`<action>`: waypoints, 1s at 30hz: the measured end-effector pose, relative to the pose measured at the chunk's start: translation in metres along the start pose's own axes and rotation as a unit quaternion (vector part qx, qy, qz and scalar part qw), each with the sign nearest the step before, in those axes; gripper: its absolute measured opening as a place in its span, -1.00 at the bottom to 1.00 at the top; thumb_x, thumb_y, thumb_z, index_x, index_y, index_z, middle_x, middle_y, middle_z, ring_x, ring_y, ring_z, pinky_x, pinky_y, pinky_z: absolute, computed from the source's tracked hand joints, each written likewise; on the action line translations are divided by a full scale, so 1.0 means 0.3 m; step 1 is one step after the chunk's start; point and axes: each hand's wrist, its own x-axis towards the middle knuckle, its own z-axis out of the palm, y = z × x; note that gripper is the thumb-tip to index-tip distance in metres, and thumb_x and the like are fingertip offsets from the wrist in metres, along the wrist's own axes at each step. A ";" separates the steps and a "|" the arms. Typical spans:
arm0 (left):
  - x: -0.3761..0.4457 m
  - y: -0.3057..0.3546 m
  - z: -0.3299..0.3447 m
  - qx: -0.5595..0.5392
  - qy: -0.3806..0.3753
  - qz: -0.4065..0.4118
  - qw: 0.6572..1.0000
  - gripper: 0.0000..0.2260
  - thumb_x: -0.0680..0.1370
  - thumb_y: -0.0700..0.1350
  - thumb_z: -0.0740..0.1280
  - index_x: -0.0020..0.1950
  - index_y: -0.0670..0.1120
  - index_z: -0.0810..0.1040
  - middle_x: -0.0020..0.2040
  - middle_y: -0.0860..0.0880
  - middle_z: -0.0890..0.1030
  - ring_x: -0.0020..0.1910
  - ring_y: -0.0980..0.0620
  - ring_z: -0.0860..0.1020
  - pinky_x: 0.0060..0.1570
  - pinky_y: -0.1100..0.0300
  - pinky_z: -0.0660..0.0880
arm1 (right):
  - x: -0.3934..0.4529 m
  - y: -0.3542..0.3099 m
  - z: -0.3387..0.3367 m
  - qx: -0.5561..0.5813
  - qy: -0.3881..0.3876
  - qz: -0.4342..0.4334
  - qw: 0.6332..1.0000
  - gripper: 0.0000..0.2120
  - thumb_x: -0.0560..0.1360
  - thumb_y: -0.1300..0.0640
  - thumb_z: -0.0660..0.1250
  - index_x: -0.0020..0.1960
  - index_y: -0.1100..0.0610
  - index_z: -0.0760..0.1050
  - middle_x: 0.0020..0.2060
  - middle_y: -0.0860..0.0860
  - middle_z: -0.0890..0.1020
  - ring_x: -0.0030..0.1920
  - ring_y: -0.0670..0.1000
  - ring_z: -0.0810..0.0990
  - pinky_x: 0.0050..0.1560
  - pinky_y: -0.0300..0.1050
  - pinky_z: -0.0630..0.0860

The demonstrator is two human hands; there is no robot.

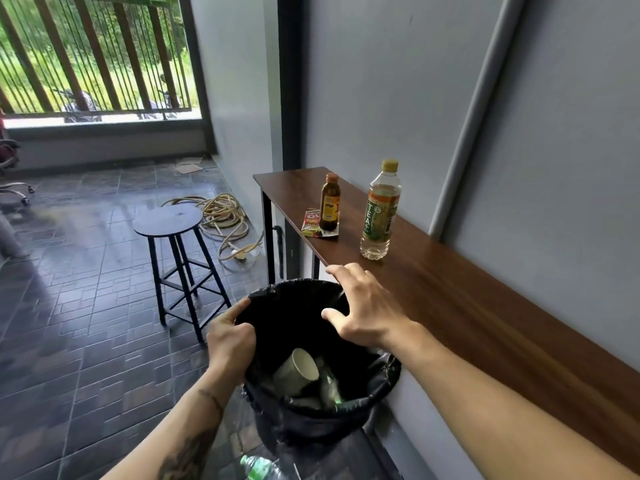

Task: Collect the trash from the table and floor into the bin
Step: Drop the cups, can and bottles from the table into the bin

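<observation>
Head-worn view, forward and down; close over bin (346, 407), table (485, 306) rightward

A narrow wooden table (467, 306) against the wall carries a small brown bottle (329, 202), a snack wrapper (314, 225) (touching that bottle's base) and, apart, an upright tea bottle (380, 211).

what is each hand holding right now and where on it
The left hand grips the black bag-lined bin by its rim on the near-left side. The right hand is spread open above the bin, holding nothing.
</observation>
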 end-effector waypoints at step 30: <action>0.562 0.053 -0.071 0.013 -0.158 -0.021 0.987 -0.35 0.36 -0.43 0.12 0.31 0.04 0.62 -0.04 -0.09 0.74 -0.39 -0.11 0.53 -0.36 0.05 0.55 | 0.474 -0.064 -0.077 0.394 0.198 0.227 0.869 -0.57 0.41 0.17 0.51 0.23 0.06 0.49 0.08 0.07 0.66 0.09 0.07 0.64 0.17 0.04 0.54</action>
